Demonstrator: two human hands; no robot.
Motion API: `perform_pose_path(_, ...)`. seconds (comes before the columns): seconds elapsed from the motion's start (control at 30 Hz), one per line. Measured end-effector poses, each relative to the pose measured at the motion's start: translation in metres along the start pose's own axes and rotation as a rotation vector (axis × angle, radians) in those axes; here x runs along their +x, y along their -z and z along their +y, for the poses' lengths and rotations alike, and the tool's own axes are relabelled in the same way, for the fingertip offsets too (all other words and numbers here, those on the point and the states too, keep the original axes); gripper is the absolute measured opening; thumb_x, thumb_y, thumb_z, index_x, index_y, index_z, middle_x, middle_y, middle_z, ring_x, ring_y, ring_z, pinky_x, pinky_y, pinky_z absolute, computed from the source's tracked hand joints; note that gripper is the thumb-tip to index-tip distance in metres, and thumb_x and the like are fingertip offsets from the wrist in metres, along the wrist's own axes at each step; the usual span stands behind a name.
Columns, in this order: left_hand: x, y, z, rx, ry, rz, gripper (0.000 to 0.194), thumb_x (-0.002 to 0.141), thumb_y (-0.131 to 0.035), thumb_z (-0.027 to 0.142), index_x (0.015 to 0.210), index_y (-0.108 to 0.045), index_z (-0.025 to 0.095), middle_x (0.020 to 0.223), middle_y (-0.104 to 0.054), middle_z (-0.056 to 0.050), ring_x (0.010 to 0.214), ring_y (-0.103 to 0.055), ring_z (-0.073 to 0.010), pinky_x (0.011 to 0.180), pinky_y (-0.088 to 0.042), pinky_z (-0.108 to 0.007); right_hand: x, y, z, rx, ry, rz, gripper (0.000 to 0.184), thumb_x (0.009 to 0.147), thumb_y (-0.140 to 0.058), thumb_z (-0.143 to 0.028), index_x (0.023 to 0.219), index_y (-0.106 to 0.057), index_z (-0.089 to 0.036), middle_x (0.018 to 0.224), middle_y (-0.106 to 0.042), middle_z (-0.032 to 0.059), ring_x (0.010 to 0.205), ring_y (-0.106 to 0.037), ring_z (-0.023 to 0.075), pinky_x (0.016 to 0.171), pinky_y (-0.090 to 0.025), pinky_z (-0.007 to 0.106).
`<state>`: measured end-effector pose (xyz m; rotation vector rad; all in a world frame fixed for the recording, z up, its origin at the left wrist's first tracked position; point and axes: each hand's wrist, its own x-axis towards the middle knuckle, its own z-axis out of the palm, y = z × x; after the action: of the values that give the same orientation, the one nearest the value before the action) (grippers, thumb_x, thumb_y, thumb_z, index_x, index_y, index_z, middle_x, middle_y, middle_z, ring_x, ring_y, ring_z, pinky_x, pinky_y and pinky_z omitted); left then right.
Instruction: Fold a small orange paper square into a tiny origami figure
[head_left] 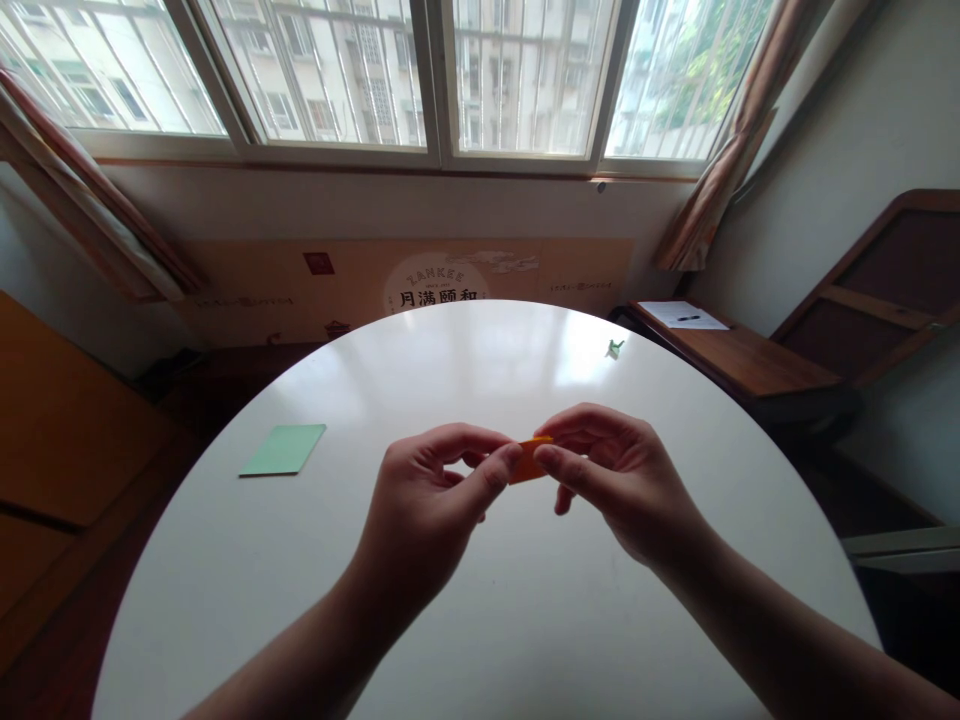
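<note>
A small piece of folded orange paper (pixel 531 462) is held above the middle of the white round table (pixel 480 640). My left hand (pixel 435 490) pinches its left end between thumb and forefinger. At the other end, the thumb and fingers of my right hand (pixel 615 475) are closed on the same paper. The fingertips cover part of it, so its full folded shape is hidden. A stack of square green paper (pixel 283 450) lies on the table to the left of my hands. Towards the far right edge sits a small green folded-paper figure (pixel 615 348).
Behind the table, a printed cardboard panel (pixel 562 265) leans below the barred windows (pixel 517 80). To the right, a wooden side table (pixel 757 350) holds a white sheet (pixel 679 314) with a dark pen on it. Curtains (pixel 727 170) hang on both sides.
</note>
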<state>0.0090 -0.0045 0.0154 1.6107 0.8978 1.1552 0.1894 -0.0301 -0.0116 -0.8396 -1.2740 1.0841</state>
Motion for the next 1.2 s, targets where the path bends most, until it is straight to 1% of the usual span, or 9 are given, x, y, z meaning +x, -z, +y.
perform_pose_path(0.23, -0.002, 0.000, 0.000, 0.014, -0.001, 0.006, 0.008, 0.081, -0.078, 0.023, 0.073, -0.079, 0.023, 0.065, -0.072, 0.002, 0.048, -0.053, -0.0075, 0.044, -0.044, -0.015, -0.001, -0.001, -0.003, -0.016, 0.029, 0.015, 0.005, 0.083, -0.080, -0.019, 0.082, -0.075, -0.020, 0.077, -0.071, 0.0001, 0.065, -0.065, 0.0123, 0.048, -0.056, 0.019)
perform_pose_path(0.33, -0.002, 0.000, -0.001, -0.014, 0.031, -0.001, 0.009, 0.082, -0.077, 0.024, 0.074, -0.079, 0.022, 0.064, -0.071, 0.002, 0.049, -0.052, -0.0075, 0.045, -0.044, -0.015, -0.001, -0.001, -0.001, 0.019, 0.024, 0.015, 0.006, 0.084, -0.080, -0.021, 0.082, -0.074, -0.020, 0.078, -0.071, 0.0010, 0.068, -0.066, 0.0137, 0.048, -0.056, 0.019)
perform_pose_path(0.4, -0.001, 0.001, -0.003, -0.053, 0.065, -0.006, 0.010, 0.083, -0.076, 0.026, 0.075, -0.080, 0.022, 0.065, -0.071, 0.001, 0.050, -0.051, -0.0077, 0.044, -0.044, -0.015, 0.000, -0.001, 0.001, 0.032, 0.006, 0.007, 0.006, 0.084, -0.079, -0.023, 0.086, -0.075, -0.020, 0.080, -0.072, 0.0017, 0.071, -0.067, 0.0150, 0.047, -0.056, 0.019)
perform_pose_path(0.47, 0.001, 0.003, -0.006, -0.103, 0.099, 0.001, 0.009, 0.084, -0.076, 0.028, 0.078, -0.081, 0.022, 0.063, -0.069, 0.001, 0.050, -0.051, -0.0081, 0.044, -0.044, -0.015, 0.000, 0.000, 0.002, 0.014, -0.029, -0.018, 0.011, 0.084, -0.080, -0.024, 0.093, -0.075, -0.021, 0.085, -0.073, 0.0026, 0.075, -0.069, 0.0169, 0.046, -0.056, 0.019)
perform_pose_path(0.53, 0.002, 0.003, -0.009, -0.148, 0.125, 0.016, 0.010, 0.084, -0.076, 0.029, 0.080, -0.081, 0.021, 0.060, -0.066, 0.002, 0.050, -0.051, -0.0083, 0.044, -0.044, -0.016, 0.000, 0.001, 0.002, -0.022, -0.067, -0.047, 0.013, 0.084, -0.079, -0.026, 0.095, -0.075, -0.021, 0.087, -0.074, 0.0040, 0.079, -0.070, 0.0187, 0.045, -0.055, 0.019)
perform_pose_path(0.63, 0.002, 0.002, -0.011, -0.169, 0.142, 0.011, 0.009, 0.084, -0.076, 0.028, 0.081, -0.081, 0.021, 0.061, -0.067, 0.001, 0.051, -0.051, -0.0082, 0.044, -0.043, -0.016, 0.000, 0.000, 0.001, -0.052, -0.089, -0.053, 0.012, 0.085, -0.078, -0.029, 0.088, -0.074, -0.018, 0.081, -0.073, 0.0051, 0.075, -0.068, 0.0180, 0.044, -0.053, 0.018)
perform_pose_path(0.8, 0.001, 0.000, -0.012, -0.181, 0.156, -0.009, 0.012, 0.084, -0.076, 0.030, 0.081, -0.081, 0.019, 0.065, -0.069, -0.001, 0.053, -0.051, -0.0092, 0.046, -0.043, -0.018, 0.001, -0.002, -0.001, -0.026, -0.107, -0.021, 0.021, 0.085, -0.078, -0.035, 0.080, -0.072, -0.016, 0.078, -0.072, 0.0063, 0.070, -0.066, 0.0166, 0.044, -0.051, 0.019)
perform_pose_path(1.0, 0.004, 0.000, -0.014, -0.208, 0.220, 0.042, 0.017, 0.077, -0.081, 0.033, 0.074, -0.078, 0.017, 0.058, -0.063, 0.001, 0.050, -0.050, -0.0086, 0.044, -0.042, -0.017, 0.003, -0.001, 0.003, -0.033, -0.174, -0.099, 0.023, 0.085, -0.078, -0.036, 0.096, -0.073, -0.017, 0.088, -0.071, 0.0067, 0.079, -0.067, 0.0183, 0.042, -0.050, 0.016)
perform_pose_path(1.2, 0.004, -0.003, -0.015, -0.182, 0.189, 0.033, 0.014, 0.079, -0.079, 0.031, 0.073, -0.078, 0.018, 0.057, -0.061, 0.002, 0.050, -0.048, -0.0089, 0.045, -0.042, -0.018, 0.003, -0.004, 0.006, -0.079, -0.186, -0.118, 0.021, 0.085, -0.078, -0.035, 0.093, -0.073, -0.018, 0.082, -0.069, 0.0043, 0.076, -0.064, 0.0166, 0.041, -0.047, 0.015)
